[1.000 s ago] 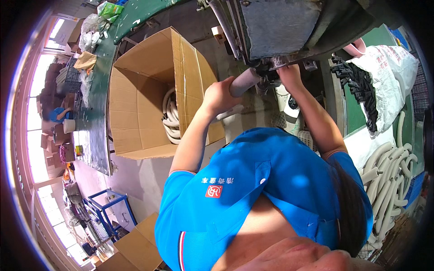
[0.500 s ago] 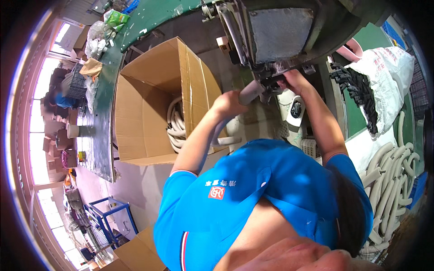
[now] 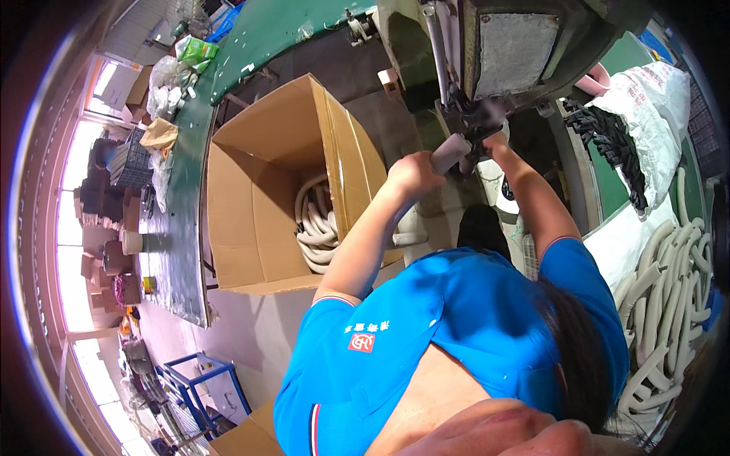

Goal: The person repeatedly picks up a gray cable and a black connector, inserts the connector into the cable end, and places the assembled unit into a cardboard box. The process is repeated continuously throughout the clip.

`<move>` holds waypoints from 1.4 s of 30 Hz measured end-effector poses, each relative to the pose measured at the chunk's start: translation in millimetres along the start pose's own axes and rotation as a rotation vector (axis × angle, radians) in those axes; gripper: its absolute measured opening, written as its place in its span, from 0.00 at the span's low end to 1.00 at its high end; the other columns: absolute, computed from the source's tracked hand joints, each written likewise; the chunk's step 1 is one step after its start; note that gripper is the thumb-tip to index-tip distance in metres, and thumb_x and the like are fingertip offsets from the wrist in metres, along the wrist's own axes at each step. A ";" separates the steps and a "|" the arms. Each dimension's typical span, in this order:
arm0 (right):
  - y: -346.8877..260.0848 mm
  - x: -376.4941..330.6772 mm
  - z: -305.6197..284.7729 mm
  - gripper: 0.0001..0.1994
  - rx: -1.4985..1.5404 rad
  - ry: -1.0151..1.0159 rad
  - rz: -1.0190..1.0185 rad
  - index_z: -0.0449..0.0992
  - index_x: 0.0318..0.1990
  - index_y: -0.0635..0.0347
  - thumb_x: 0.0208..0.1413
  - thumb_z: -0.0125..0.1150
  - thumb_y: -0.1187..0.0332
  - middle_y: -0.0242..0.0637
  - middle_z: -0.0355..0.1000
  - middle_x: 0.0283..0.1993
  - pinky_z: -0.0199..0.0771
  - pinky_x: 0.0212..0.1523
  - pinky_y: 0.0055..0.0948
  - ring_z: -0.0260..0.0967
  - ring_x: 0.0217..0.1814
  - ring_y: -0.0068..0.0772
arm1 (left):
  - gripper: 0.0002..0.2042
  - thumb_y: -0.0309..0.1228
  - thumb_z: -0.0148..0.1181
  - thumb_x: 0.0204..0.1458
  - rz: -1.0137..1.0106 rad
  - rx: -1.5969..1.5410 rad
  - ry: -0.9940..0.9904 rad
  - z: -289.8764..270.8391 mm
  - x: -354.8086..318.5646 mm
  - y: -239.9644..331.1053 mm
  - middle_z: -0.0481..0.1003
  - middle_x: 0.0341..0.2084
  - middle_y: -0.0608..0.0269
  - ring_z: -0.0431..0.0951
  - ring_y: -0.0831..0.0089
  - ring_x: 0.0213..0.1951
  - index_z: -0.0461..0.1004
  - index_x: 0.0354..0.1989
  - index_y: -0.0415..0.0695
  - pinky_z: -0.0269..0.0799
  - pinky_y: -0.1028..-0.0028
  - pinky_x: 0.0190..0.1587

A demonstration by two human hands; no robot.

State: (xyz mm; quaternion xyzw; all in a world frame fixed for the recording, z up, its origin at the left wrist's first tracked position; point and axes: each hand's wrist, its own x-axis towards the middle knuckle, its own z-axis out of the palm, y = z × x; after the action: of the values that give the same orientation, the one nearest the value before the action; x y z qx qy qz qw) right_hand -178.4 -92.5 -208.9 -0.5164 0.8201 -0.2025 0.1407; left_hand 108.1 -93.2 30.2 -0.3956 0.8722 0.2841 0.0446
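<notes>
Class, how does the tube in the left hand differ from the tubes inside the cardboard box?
The held tube is gripped by the left hand; the boxed tubes lie loose in the cardboard box. The held tube is single; the boxed tubes form a heap. The held tube's end looks straight; the boxed tubes bend. Both are pale.

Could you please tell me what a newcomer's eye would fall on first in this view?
Probably the bright blue shirt in the lower middle, then the big open cardboard box left of centre, with pale curved tubes inside. Above centre, the left hand grips a short pale tube below the dark machine, with the right hand, partly hidden, nearby. Toward the right edge lies a heap of similar tubes.
</notes>
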 end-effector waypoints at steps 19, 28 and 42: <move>-63.3 -89.1 -139.4 0.09 1.304 -0.018 0.316 0.74 0.45 0.62 0.58 0.54 0.72 0.32 0.74 0.31 0.68 0.30 0.23 0.69 0.28 0.22 | 0.26 0.42 0.64 0.36 0.082 0.054 -0.012 0.7 8.7 -2.4 0.78 0.34 0.44 0.79 0.54 0.39 0.74 0.43 0.37 0.74 0.61 0.43; -111.3 -128.0 -171.7 0.07 1.518 -0.029 0.130 0.79 0.37 0.60 0.54 0.63 0.67 0.30 0.76 0.33 0.67 0.28 0.17 0.67 0.27 0.16 | 0.23 0.37 0.65 0.33 0.290 -0.151 -0.167 -16.7 -32.0 -11.4 0.77 0.35 0.48 0.77 0.51 0.40 0.75 0.42 0.46 0.72 0.62 0.43; -124.9 -121.9 -167.6 0.17 1.553 -0.231 0.327 0.68 0.43 0.57 0.60 0.51 0.53 0.22 0.53 0.18 0.51 0.18 0.20 0.48 0.15 0.15 | 0.20 0.35 0.63 0.33 0.151 -0.322 -0.079 -5.5 -82.5 -25.1 0.76 0.29 0.47 0.76 0.49 0.35 0.72 0.39 0.45 0.71 0.60 0.39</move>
State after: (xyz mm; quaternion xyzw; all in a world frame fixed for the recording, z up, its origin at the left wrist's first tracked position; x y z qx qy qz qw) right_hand -101.4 1.0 0.5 -0.1620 0.4906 -0.6373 0.5717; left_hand 183.2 -54.5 48.2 -0.3196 0.8402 0.4381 -0.0066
